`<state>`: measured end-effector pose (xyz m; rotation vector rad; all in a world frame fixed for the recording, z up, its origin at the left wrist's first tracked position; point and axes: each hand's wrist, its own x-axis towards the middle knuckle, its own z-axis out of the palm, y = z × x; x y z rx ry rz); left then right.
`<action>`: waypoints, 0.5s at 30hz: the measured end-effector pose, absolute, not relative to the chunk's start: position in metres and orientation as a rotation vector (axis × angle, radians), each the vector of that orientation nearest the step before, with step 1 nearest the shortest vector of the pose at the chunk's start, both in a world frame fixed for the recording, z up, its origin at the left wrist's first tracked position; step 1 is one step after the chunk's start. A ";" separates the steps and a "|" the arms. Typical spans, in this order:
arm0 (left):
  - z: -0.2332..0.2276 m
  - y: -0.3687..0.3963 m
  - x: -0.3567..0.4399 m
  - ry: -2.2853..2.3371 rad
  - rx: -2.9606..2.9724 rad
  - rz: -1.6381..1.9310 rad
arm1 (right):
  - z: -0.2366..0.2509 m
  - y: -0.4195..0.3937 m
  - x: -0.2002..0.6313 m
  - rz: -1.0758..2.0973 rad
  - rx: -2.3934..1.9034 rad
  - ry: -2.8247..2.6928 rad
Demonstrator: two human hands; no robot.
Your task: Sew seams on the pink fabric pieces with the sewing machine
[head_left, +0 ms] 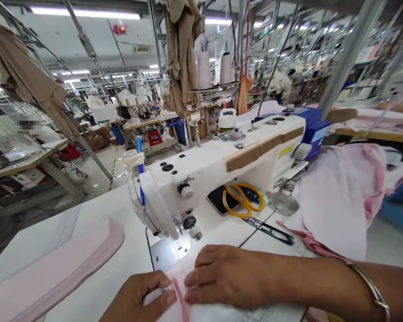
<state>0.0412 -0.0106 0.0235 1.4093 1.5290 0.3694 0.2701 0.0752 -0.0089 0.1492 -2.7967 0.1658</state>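
Observation:
My left hand (139,296) pinches a pale pink fabric piece (178,295) with a darker pink folded edge, between thumb and forefinger. Opposite it, my right hand (223,276) has its fingers pressed together on the same fabric, fingertips at the fold; its thumb is hidden. Both hands are just in front of the white sewing machine's (204,163) needle area, where a lamp lights the metal needle plate (168,251). Part of the fabric runs out of the bottom of the picture.
Yellow-handled scissors (243,206), a dark phone (218,200) and black thread snips (272,230) lie under the machine arm. Pink-edged white fabric (336,192) is heaped at right. A long pale pink piece (63,268) lies at left. Thread cones (204,70) stand behind.

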 end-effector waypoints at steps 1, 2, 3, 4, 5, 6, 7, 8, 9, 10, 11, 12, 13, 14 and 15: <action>0.024 -0.008 0.042 1.535 1.388 0.371 | -0.007 0.076 0.271 0.175 0.145 -2.805; 0.025 -0.007 0.042 1.542 1.379 0.369 | -0.006 0.076 0.271 0.173 0.139 -2.814; 0.025 -0.005 0.042 1.549 1.377 0.365 | -0.004 0.076 0.271 0.172 0.135 -2.822; 0.025 -0.004 0.042 1.559 1.382 0.365 | -0.003 0.076 0.271 0.167 0.130 -2.828; 0.024 -0.003 0.042 1.574 1.383 0.370 | -0.002 0.076 0.271 0.167 0.124 -2.834; 0.023 -0.002 0.042 1.596 1.383 0.377 | -0.001 0.076 0.271 0.172 0.121 -2.839; 0.021 0.000 0.042 1.620 1.380 0.381 | -0.001 0.076 0.271 0.176 0.119 -2.844; 0.020 0.001 0.043 1.644 1.373 0.380 | 0.000 0.076 0.271 0.181 0.121 -2.851; 0.018 0.002 0.043 1.663 1.366 0.372 | 0.000 0.076 0.270 0.182 0.122 -2.859; 0.017 0.003 0.044 1.677 1.361 0.361 | 0.001 0.076 0.270 0.179 0.124 -2.865; 0.016 0.004 0.044 1.688 1.356 0.346 | 0.001 0.077 0.270 0.180 0.124 -2.868; 0.016 0.005 0.045 1.696 1.351 0.331 | 0.000 0.077 0.269 0.184 0.123 -2.869; 0.016 0.006 0.046 1.702 1.345 0.315 | 0.000 0.077 0.269 0.187 0.118 -2.867; 0.017 0.007 0.047 1.709 1.336 0.298 | -0.001 0.077 0.269 0.195 0.115 -2.863; 0.018 0.008 0.049 1.716 1.325 0.281 | -0.001 0.077 0.269 0.200 0.112 -2.860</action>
